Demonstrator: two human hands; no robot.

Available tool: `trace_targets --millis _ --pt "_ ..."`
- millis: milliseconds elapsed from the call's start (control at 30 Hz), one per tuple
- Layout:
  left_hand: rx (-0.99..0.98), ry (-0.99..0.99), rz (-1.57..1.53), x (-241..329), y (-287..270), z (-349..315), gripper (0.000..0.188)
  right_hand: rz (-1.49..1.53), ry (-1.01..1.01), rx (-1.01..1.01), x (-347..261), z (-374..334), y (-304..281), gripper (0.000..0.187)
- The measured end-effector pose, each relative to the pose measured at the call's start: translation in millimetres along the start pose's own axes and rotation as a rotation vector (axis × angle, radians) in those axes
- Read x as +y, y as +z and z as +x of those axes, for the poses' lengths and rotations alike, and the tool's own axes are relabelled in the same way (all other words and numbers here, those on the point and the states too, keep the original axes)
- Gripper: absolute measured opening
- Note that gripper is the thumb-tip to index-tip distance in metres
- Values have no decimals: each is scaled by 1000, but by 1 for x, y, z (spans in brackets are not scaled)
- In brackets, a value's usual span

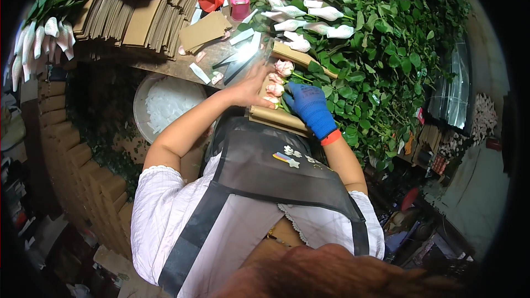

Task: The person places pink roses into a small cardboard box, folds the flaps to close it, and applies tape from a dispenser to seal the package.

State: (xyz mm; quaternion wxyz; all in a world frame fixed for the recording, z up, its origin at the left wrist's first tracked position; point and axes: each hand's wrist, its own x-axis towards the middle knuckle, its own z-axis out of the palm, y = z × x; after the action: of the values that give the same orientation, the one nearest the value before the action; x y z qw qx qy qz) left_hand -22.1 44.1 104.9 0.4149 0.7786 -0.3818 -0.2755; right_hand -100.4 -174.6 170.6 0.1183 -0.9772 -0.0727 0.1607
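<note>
Perhaps risked bruising pink roses [274, 89] by pressing against cardboard [279, 117], with left grip [251, 88] spread alongside; couldn't tell hold in right grip [309, 105].

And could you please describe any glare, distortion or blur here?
Head view: glare whitens part of the table beside the left hand; head view: the cardboard row looks bowed near the dark rim; head view: the hair at the lower edge looks soft.

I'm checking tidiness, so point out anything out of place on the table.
White strips and what look like pink petals lie scattered on the table, near the left hand; at odd angles, they look untidy beside the stacked cardboard.
</note>
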Motion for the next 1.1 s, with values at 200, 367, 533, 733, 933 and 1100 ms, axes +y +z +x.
trace_targets --millis 200,367,533,733,933,1100 --pt "24 -151 -109 -4 8 8 104 -98 -21 -60 -8 3 4 22" --pt "264 -47 -235 -7 24 6 70 73 31 33 -12 -5 -17 23" --pt "235 -8 -230 -12 26 7 69 33 126 22 5 14 7 26" --pt "325 -176 -244 -4 34 17 44 5 80 -3 3 6 1 26" --pt "398 -180 -203 0 36 18 33 116 414 92 -3 8 -1 34" --pt "499 -146 -162 -3 40 19 73 118 251 135 18 21 9 29"
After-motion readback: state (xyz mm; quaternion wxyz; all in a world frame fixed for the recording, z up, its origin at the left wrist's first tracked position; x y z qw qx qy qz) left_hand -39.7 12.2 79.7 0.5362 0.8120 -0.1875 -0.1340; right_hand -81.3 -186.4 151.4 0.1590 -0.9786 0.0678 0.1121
